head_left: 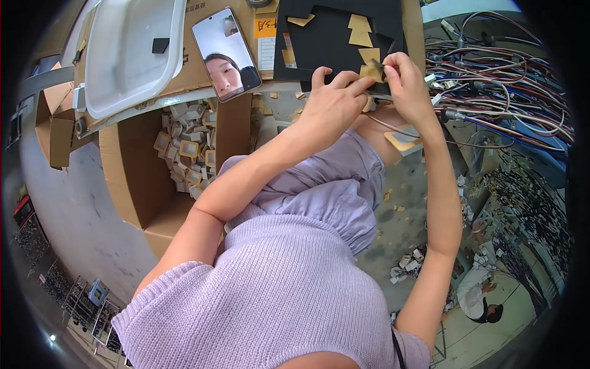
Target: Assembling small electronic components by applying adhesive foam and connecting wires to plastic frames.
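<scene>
Black sheet material (335, 38) just beyond and partly under both hands, flat over brown cardboard (192, 71), with notched tan pieces (360, 31) on top. Right at the fingertips, on the near part of the black sheet, another tan piece (370, 57).

Right hand (407, 86) with thumb and forefinger pinched together on a small dark piece (377, 63), directly above that tan piece; too small for a clear shape. Left hand (334, 106) palm down and half curled, fingers bent, fingertips on or just over the near edge of the same tan piece; cannot tell about any grip beneath them.

To the left of the left hand and slightly beyond, a phone (225, 52) with a lit screen, flat on the cardboard. Between phone and black sheet, an orange label (265, 24). Farther left, well apart from the hands, a translucent white tub (123, 67) with a small black piece (160, 45) inside. Nearer the body than the left hand, and left of it, an open cardboard box (130, 178) of small white-and-yellow blocks (189, 149).

Near the right hand, on its outer side, a tangle of cables (498, 67). Below the right wrist, beside the thigh, a pale yellow-edged piece (404, 142).
</scene>
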`<action>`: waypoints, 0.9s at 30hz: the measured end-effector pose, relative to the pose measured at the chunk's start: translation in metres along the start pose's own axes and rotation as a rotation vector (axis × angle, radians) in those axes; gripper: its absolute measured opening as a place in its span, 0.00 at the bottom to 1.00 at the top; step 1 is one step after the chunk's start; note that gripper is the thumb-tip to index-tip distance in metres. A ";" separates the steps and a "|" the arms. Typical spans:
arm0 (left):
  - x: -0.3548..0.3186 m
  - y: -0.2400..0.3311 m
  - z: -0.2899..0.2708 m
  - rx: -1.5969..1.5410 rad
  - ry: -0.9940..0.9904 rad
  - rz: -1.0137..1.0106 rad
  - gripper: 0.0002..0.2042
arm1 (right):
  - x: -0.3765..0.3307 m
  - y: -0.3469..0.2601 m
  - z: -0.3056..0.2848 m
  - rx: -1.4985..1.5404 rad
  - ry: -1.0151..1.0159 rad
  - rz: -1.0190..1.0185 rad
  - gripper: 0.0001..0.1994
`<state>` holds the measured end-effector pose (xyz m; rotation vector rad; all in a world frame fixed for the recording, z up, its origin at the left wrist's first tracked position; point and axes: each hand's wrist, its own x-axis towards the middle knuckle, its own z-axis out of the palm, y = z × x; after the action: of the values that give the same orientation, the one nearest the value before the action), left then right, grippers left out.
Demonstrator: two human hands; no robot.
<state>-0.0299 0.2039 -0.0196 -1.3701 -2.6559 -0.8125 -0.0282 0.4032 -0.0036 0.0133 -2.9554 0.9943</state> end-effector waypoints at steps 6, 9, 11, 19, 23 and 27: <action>-0.002 0.003 -0.004 0.040 -0.050 0.002 0.05 | -0.008 0.005 -0.027 1.018 -0.162 0.367 0.14; -0.002 0.005 -0.005 -0.055 -0.047 0.015 0.04 | -0.026 -0.019 -0.031 0.780 0.020 0.196 0.11; -0.006 0.011 -0.008 -0.225 0.063 -0.001 0.03 | -0.051 -0.036 -0.034 0.348 0.176 -0.065 0.07; -0.019 0.014 -0.073 -1.329 -0.439 -0.554 0.04 | -0.116 -0.061 -0.038 -0.158 0.137 -0.705 0.11; -0.021 0.017 -0.074 -1.371 -0.475 -0.600 0.05 | -0.120 -0.066 -0.035 -0.252 0.141 -0.715 0.10; -0.022 0.021 -0.075 -1.394 -0.470 -0.591 0.06 | -0.125 -0.066 -0.035 -0.273 0.167 -0.672 0.08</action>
<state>-0.0148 0.1626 0.0480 -0.7475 -2.7472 -3.1107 0.0982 0.3719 0.0608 0.8075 -2.5893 0.4693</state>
